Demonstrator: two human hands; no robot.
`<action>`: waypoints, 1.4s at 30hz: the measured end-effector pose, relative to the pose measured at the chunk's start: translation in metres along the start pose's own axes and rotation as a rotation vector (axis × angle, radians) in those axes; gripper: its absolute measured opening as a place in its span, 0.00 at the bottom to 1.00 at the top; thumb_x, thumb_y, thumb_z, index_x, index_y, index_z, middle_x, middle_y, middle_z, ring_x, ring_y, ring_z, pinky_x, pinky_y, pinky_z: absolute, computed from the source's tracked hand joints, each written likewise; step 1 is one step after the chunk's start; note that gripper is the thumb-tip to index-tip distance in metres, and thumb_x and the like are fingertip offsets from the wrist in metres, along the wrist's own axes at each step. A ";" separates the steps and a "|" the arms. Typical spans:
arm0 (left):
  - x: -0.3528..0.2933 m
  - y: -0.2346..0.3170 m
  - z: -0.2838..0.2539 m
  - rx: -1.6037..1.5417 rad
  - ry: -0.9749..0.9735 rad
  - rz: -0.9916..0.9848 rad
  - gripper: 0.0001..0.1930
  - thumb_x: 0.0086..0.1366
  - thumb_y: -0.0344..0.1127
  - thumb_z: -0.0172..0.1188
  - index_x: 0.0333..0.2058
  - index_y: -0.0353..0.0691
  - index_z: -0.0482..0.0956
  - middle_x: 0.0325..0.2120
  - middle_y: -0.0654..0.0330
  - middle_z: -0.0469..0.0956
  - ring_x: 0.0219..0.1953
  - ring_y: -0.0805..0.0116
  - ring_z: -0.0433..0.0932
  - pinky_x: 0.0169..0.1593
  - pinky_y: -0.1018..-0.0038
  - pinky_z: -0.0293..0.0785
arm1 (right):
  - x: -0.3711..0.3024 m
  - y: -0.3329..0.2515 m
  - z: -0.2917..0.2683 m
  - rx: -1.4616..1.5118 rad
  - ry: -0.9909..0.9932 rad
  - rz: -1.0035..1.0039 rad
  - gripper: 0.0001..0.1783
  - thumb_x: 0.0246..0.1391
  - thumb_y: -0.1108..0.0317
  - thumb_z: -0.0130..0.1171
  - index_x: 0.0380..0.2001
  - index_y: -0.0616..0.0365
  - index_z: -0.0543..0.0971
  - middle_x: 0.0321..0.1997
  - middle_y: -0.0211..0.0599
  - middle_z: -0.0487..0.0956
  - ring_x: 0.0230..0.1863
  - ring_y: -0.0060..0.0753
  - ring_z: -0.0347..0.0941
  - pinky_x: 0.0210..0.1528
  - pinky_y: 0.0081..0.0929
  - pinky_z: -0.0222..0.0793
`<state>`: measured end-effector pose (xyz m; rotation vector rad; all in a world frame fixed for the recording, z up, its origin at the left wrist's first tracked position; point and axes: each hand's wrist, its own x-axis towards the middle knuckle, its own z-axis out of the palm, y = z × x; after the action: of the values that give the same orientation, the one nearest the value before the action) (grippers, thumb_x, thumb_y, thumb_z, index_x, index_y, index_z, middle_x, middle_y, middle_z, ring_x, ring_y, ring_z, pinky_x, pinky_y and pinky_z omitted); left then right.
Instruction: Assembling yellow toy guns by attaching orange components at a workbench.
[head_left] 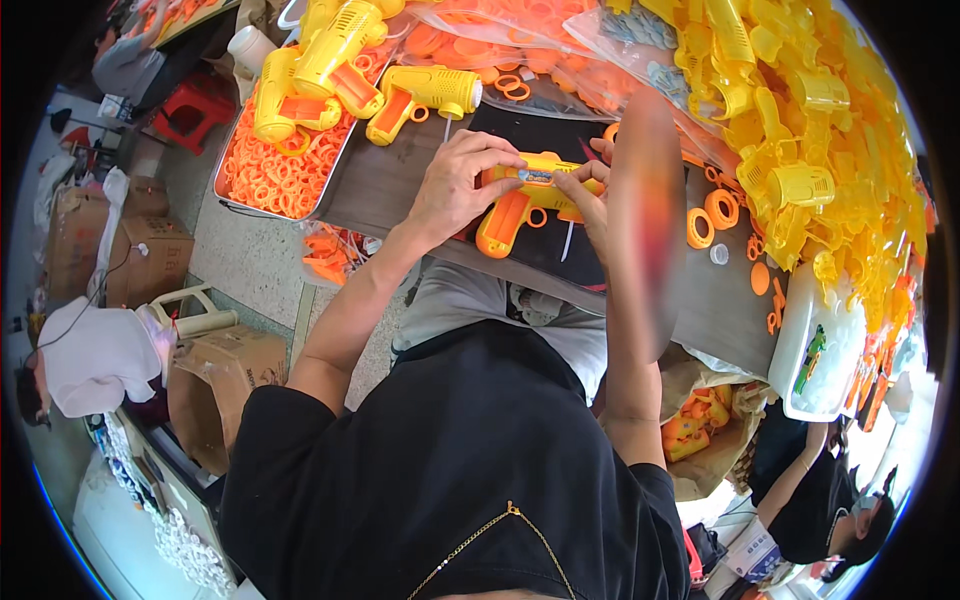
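Note:
A yellow toy gun point(541, 160) with an orange handle point(503, 222) lies in front of me over a black mat point(572, 240). A small bluish label point(537, 176) is on its side. My left hand point(463, 185) grips the gun's left end, thumb beside the label. My right hand point(590, 195) is closed at the gun's right part, thumb and fingertip at the label's right end. Part of that hand and forearm is hidden by a smeared oval patch. At the far left of the table, another yellow toy gun point(432, 88) lies near more of the same.
A metal tray point(330, 185) of small orange rings stands on the left. Yellow shell parts point(800, 130) are heaped at the right, above a white bin point(800, 350). Loose orange rings point(721, 208) lie nearby. A paper sack point(715, 480) and cardboard boxes point(225, 370) stand below.

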<state>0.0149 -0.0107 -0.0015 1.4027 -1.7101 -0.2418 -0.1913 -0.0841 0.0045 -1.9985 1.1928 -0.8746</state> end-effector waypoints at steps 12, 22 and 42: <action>-0.012 -0.014 -0.001 -0.424 -0.092 -0.276 0.16 0.60 0.29 0.70 0.48 0.44 0.85 0.49 0.61 0.78 0.53 0.69 0.76 0.58 0.73 0.71 | 0.002 -0.009 -0.012 -0.298 -0.158 -0.595 0.25 0.48 0.76 0.66 0.50 0.41 0.83 0.66 0.39 0.68 0.65 0.50 0.63 0.64 0.47 0.58; -0.009 -0.013 -0.004 -0.409 -0.129 -0.295 0.16 0.59 0.30 0.71 0.47 0.43 0.86 0.48 0.61 0.77 0.53 0.72 0.75 0.59 0.74 0.70 | 0.012 -0.009 -0.007 -0.072 -0.225 -0.414 0.20 0.58 0.71 0.61 0.54 0.51 0.80 0.65 0.42 0.70 0.64 0.45 0.66 0.66 0.43 0.60; -0.012 -0.018 0.001 -0.407 -0.159 -0.314 0.14 0.62 0.25 0.68 0.47 0.36 0.83 0.51 0.61 0.72 0.48 0.76 0.77 0.51 0.79 0.79 | 0.057 0.005 -0.011 0.245 -0.725 0.124 0.30 0.61 0.59 0.64 0.61 0.67 0.71 0.55 0.41 0.77 0.57 0.31 0.72 0.60 0.28 0.67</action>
<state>0.0260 -0.0072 -0.0198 1.3603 -1.4505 -0.8462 -0.1814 -0.1392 0.0189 -1.7760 0.7343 -0.1742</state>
